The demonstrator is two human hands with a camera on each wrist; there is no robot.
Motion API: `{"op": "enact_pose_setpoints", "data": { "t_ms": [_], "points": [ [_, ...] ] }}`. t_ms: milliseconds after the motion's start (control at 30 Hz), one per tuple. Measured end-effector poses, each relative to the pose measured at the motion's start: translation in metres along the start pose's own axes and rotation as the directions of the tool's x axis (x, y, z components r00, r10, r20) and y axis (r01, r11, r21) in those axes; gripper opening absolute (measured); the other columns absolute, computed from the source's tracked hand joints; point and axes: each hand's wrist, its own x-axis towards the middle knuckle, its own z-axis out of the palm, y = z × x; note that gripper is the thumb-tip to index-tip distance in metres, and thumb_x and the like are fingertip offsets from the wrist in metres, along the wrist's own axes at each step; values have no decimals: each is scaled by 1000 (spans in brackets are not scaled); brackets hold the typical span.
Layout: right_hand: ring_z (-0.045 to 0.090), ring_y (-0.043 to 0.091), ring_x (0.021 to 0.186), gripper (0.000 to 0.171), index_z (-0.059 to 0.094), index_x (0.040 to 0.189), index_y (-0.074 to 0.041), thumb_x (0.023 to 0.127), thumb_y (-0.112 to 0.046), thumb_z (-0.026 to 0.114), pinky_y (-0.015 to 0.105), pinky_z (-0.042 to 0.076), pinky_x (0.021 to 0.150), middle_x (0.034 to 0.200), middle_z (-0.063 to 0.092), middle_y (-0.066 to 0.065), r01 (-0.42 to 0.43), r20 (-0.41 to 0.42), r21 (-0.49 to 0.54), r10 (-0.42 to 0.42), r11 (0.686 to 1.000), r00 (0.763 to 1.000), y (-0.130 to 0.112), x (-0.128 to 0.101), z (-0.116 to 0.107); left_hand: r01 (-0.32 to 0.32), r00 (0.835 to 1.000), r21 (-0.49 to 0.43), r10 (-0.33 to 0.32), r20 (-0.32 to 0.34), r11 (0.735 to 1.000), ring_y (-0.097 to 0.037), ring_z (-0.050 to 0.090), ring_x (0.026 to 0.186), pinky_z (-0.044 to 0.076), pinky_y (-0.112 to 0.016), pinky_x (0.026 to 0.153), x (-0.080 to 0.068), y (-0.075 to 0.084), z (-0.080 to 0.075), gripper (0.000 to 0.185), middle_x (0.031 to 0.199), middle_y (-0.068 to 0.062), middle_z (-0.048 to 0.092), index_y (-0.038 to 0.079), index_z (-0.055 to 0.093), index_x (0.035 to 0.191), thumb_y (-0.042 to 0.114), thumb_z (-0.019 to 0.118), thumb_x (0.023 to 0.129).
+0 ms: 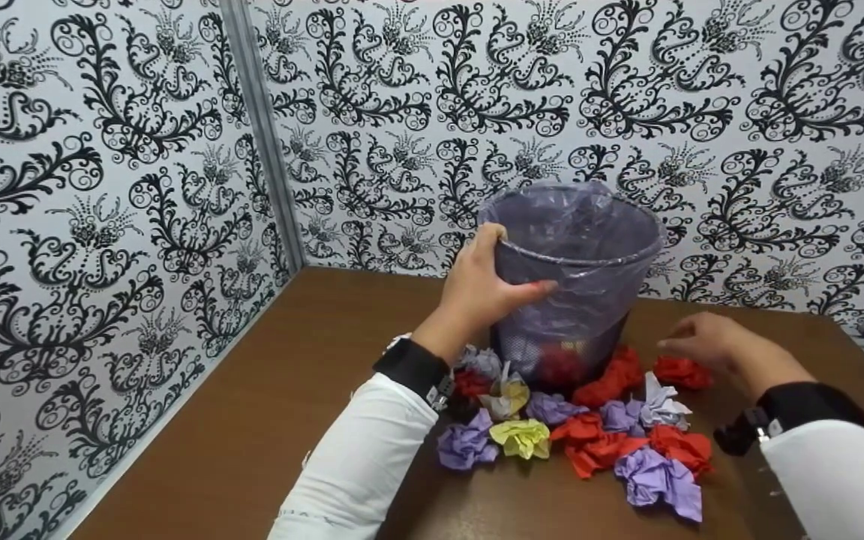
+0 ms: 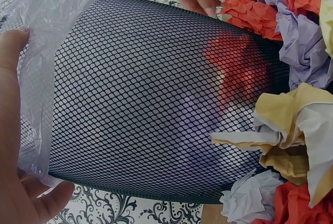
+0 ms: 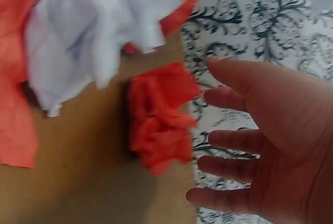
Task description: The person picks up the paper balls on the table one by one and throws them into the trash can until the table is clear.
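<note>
The walls (image 1: 102,225), filling the upper and left parts of the head view, are white with black swirling floral scrollwork. The table (image 1: 267,420) in the lower half is plain brown. At centre, the bin (image 1: 567,330) is black diamond mesh, lined with a pale lilac, see-through bag (image 1: 582,225); red shows through the mesh low down. Around its base lie paper balls: red (image 1: 604,446), purple (image 1: 466,442), yellow (image 1: 522,437) and whitish lilac (image 1: 661,405). The sleeves (image 1: 364,457) at the lower edge are white, the wrist straps (image 1: 413,367) black. In the right-wrist view a red ball (image 3: 158,117) sits mid-frame below a blurred pale lilac one (image 3: 88,31).
</note>
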Motion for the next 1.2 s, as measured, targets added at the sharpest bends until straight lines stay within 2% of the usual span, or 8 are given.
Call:
{"op": "enact_pose_setpoints", "data": {
  "t_ms": [33, 100, 200, 500, 667, 867, 1067, 1200],
  "points": [
    [60, 40, 96, 77, 47, 132, 8, 87, -52, 64, 51, 53, 78, 126, 50, 36, -18, 12, 2, 18, 1000, 1000, 2, 0, 3, 2, 1000, 2, -2, -2, 1000, -8, 53, 89, 48, -30, 72, 0, 0, 0, 88, 100, 12, 53, 33, 43, 111, 89, 67, 46],
    [57, 45, 102, 79, 51, 128, 9, 85, -57, 64, 55, 50, 83, 126, 51, 37, -2, -2, -74, 2, 997, 1000, 7, 1, 8, 5, 1000, 1, -5, 0, 1000, -8, 53, 89, 48, -30, 72, 0, 0, 0, 88, 100, 12, 53, 33, 44, 111, 89, 66, 46],
    [55, 50, 105, 73, 58, 121, 8, 85, -55, 66, 58, 48, 86, 120, 56, 36, 18, -13, -126, -20, 992, 1000, 12, 2, 14, 9, 1000, -1, -9, 3, 1000, -8, 53, 90, 48, -30, 73, 1, 0, 1, 89, 101, 12, 53, 33, 44, 111, 89, 66, 46],
    [60, 31, 88, 53, 67, 102, -2, 75, -46, 77, 40, 51, 71, 98, 66, 17, 33, -15, -144, -36, 989, 999, 14, -2, 18, 14, 1000, -6, -14, 3, 1000, -8, 53, 92, 49, -31, 75, 1, 1, -1, 89, 103, 12, 53, 34, 44, 111, 89, 67, 45],
    [60, 23, 69, 31, 64, 93, -2, 74, -23, 75, 35, 51, 56, 81, 62, 11, 14, 5, -49, -14, 999, 1000, 19, -6, 22, 6, 1000, -14, -6, 6, 1000, -7, 53, 92, 49, -31, 76, 0, 1, -1, 88, 103, 12, 53, 33, 44, 111, 88, 67, 46],
    [62, 19, 56, 19, 60, 87, -3, 74, -12, 71, 34, 53, 51, 69, 61, 6, -43, 32, 78, 41, 996, 999, 20, -13, 25, 0, 1000, -4, 0, -1, 1000, -7, 53, 91, 49, -31, 75, 0, 0, 0, 88, 102, 12, 52, 33, 44, 110, 89, 67, 46],
    [62, 18, 55, 12, 59, 79, -4, 73, -8, 69, 32, 51, 50, 66, 61, 4, -15, 17, 86, 14, 996, 1000, 18, -19, 25, 0, 1000, 33, 1, -12, 999, -6, 53, 88, 48, -29, 72, 1, 0, 0, 89, 99, 13, 53, 33, 44, 111, 90, 65, 46],
    [62, 19, 56, 10, 59, 78, -4, 73, -4, 67, 34, 52, 50, 69, 61, 5, 55, -7, 115, -55, 992, 998, 17, -25, 17, 1, 1000, 20, -1, -5, 1000, -7, 53, 88, 48, -30, 72, 0, 0, 1, 89, 99, 13, 53, 33, 44, 111, 89, 66, 46]
  ]
}}
